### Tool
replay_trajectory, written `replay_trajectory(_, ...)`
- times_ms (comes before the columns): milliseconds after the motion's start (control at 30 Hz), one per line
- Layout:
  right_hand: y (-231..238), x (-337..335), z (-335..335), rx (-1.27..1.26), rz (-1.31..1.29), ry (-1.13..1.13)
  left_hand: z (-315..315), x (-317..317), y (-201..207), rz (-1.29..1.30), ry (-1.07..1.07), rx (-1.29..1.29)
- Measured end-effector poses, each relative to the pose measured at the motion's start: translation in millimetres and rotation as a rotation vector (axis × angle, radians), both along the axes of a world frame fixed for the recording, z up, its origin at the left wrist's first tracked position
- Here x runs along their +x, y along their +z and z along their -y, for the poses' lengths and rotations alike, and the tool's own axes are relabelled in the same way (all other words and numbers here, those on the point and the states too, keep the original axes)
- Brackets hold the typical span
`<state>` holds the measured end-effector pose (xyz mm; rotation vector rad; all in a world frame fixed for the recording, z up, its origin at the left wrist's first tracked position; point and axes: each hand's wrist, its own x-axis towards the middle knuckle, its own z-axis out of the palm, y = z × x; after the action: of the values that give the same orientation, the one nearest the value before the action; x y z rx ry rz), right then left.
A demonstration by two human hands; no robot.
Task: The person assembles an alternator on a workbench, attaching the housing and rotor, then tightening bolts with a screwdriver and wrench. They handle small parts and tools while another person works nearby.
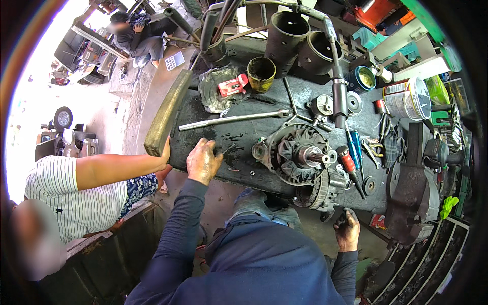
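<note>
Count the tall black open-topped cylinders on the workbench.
3: a left cylinder holding tools; a middle cylinder right of the yellow can; a right cylinder beside it. Others may be hidden.

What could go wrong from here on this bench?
The small ring lies loose near the front edge of the bench; a nudge might send it off.

The small dark pieces lie scattered beside the left hand; a careless sweep could lose some.

The slotted metal part sits at the front edge, close to the right hand; a knock could shift or drop it.
</note>
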<state>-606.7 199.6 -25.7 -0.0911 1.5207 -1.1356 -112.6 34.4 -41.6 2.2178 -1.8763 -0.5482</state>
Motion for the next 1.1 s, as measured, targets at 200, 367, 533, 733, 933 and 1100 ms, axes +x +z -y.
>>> replay_trajectory(200,9,4,-1,-0.001,-0.063,0.007,9,-9,-15,-0.003,-0.062,0.033)
replay_trajectory(367,13,12,-5,0.003,-0.078,-0.007,19,9,-23,0.011,0.073,0.017)
replay_trajectory(533,12,17,-5,-0.011,-0.076,-0.03,34,8,-29,-0.023,-0.085,-0.043)
replay_trajectory(733,12,15,-7,-0.026,-0.049,-0.085,55,5,-32,0.178,-0.319,-0.03)
replay_trajectory(933,11,18,-14,-0.037,-0.021,-0.104,58,8,-38,0.18,-0.395,-0.152)
replay_trajectory(1100,11,13,-19,-0.054,-0.01,-0.144,23,-1,-26,-0.516,0.108,-0.194)
